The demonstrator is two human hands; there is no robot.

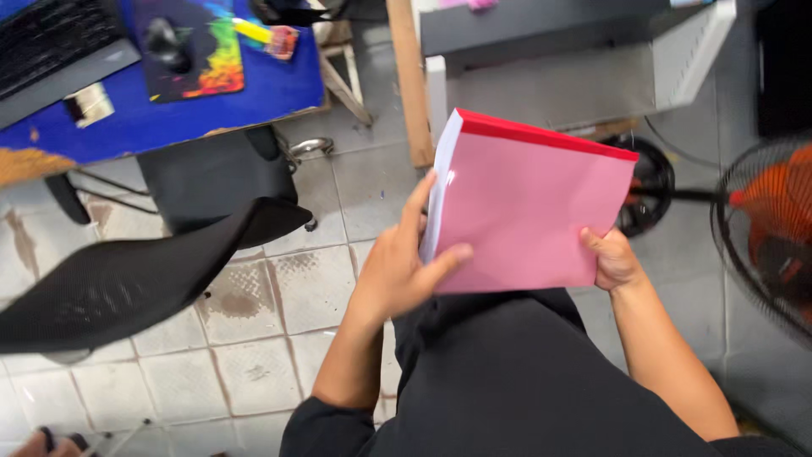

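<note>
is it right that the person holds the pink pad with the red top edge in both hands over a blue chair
Not quite. The head view shows both hands, left hand and right hand, on the pink pad, but the chair beside them is black mesh, not blue.

We see soft, even daylight, bright on the tiled floor (254,338) with only faint shadows. A mild sheen lies on the pink cover (529,216). The mesh chair back (127,279) at near left is motion-blurred, and the fan (765,228) at right bends slightly.
</note>
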